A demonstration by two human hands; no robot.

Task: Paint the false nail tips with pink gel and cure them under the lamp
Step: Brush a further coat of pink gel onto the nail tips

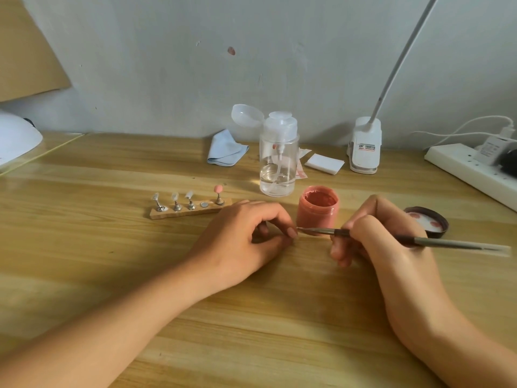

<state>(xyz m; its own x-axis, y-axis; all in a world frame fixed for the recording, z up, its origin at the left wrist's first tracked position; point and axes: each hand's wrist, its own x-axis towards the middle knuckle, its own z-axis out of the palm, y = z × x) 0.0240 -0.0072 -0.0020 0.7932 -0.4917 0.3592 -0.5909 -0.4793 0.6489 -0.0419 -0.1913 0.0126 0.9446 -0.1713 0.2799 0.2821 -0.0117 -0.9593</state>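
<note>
My left hand (251, 236) rests on the table with thumb and fingertips pinched together on a small nail tip stand that its fingers mostly hide. My right hand (386, 239) grips a thin brush (372, 237) like a pen, and the bristle end touches the spot at my left fingertips. Just behind the brush stands the open jar of pink gel (317, 208). The wooden holder strip (190, 211) carries three clear nail tips (174, 196), one bare magnet (204, 204) and one pink painted tip (218, 189). The white curing lamp (16, 138) sits at the far left edge.
The jar's dark lid (428, 222) lies upside down right of my right hand. At the back stand a clear pump bottle (278, 158), a blue cloth (226, 149), white wipes (324, 163), a clip desk lamp (365, 147) and a power strip (472, 172).
</note>
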